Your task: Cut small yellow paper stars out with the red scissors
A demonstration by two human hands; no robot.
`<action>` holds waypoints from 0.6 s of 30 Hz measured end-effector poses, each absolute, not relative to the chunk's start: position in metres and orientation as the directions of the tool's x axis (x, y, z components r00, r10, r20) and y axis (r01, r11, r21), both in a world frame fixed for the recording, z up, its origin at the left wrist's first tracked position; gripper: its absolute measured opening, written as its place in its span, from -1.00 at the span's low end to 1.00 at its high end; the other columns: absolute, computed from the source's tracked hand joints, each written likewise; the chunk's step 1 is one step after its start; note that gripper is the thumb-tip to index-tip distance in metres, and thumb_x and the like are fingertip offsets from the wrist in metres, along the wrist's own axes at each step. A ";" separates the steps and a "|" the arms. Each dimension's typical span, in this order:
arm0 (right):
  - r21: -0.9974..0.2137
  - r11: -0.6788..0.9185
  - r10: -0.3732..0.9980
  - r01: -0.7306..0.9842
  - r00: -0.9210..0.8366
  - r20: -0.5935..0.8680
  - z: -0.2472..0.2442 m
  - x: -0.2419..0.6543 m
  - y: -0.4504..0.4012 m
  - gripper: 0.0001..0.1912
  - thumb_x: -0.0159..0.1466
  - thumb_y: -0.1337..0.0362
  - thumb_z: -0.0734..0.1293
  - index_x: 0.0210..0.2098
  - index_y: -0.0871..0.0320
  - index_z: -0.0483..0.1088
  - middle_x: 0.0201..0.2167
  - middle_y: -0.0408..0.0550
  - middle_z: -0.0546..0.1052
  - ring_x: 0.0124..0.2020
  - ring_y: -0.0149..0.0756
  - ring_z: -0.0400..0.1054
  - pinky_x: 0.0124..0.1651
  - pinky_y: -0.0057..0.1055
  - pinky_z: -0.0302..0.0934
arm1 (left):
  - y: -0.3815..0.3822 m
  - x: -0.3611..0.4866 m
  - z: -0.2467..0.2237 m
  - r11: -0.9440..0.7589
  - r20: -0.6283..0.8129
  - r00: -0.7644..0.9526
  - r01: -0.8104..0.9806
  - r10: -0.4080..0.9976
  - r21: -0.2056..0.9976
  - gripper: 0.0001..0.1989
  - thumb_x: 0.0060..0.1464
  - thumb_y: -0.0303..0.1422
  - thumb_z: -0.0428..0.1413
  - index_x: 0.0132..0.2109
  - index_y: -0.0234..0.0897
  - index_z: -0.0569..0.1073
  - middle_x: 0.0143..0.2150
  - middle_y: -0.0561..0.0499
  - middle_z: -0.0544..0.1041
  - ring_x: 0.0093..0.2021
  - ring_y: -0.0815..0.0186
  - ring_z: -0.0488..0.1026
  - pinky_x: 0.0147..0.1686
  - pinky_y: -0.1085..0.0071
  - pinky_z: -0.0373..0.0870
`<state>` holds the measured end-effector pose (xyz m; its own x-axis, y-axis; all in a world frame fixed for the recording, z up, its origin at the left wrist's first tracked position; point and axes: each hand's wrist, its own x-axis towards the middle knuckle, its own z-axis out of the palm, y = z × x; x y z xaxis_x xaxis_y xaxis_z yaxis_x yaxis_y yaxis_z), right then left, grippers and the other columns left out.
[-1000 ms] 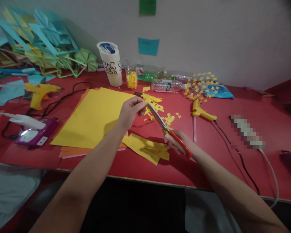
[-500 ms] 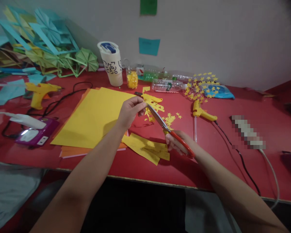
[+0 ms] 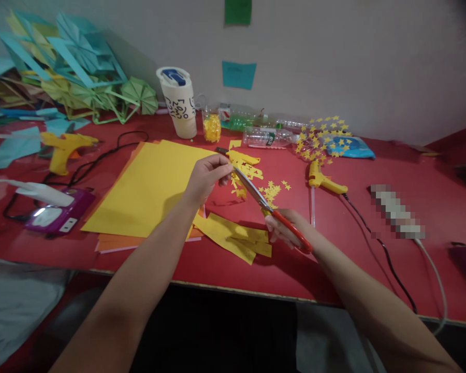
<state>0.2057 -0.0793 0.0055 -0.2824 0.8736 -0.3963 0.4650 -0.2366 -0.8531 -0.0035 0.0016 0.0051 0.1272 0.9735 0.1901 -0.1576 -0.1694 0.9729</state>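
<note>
Red-handled scissors [image 3: 259, 198] are gripped in my right hand [image 3: 282, 228], their blades pointing up and left and looking nearly closed. My left hand [image 3: 212, 177] is pinched at the blade tips on a small piece of yellow paper, mostly hidden by the fingers. Below the blades, to the right, lies a pile of cut yellow paper stars [image 3: 272, 191]. Yellow scraps [image 3: 238, 193] and a yellow utility knife [image 3: 244, 157] are just beyond my left fingers. Several yellow paper strips [image 3: 233, 235] rest under and between my hands.
Yellow sheets [image 3: 143, 191] lie on orange ones at left. Two yellow glue guns [image 3: 62, 150] [image 3: 326, 182] trail cords. A tumbler [image 3: 178, 106], a cup of yellow pieces [image 3: 212, 127] and plastic bottles [image 3: 270, 137] line the wall. A purple power socket [image 3: 62, 212] sits left.
My left fingers have shifted very slightly left at the scissor tips. A yellow scrap now shows on the pile just below them. The right hand is almost still.
</note>
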 end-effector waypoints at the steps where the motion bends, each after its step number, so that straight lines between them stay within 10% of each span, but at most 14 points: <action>1: -0.851 -0.236 0.874 0.468 -0.281 -0.397 0.006 0.206 -0.079 -0.49 0.00 -0.18 0.35 -0.60 0.13 0.19 -0.80 -0.26 0.28 -0.82 -0.52 0.14 -0.79 -0.57 -0.05 | 0.002 -0.003 0.005 -0.167 0.187 0.126 -0.157 0.974 0.974 -0.92 -0.17 -0.41 0.13 -0.53 -0.30 0.39 -0.66 0.12 0.36 -0.66 0.54 0.25 -0.64 0.57 0.21; 18: -0.861 -0.256 0.872 0.440 -0.279 -0.401 0.004 0.206 -0.078 -0.48 -0.01 -0.19 0.36 -0.60 0.13 0.18 -0.76 -0.22 0.34 -0.85 -0.59 0.03 -0.80 -0.56 -0.10 | 0.003 -0.005 0.001 -0.185 0.210 0.144 -0.174 0.967 0.967 -0.90 -0.14 -0.41 0.12 -0.55 -0.30 0.41 -0.66 0.11 0.37 -0.65 0.54 0.26 -0.63 0.56 0.22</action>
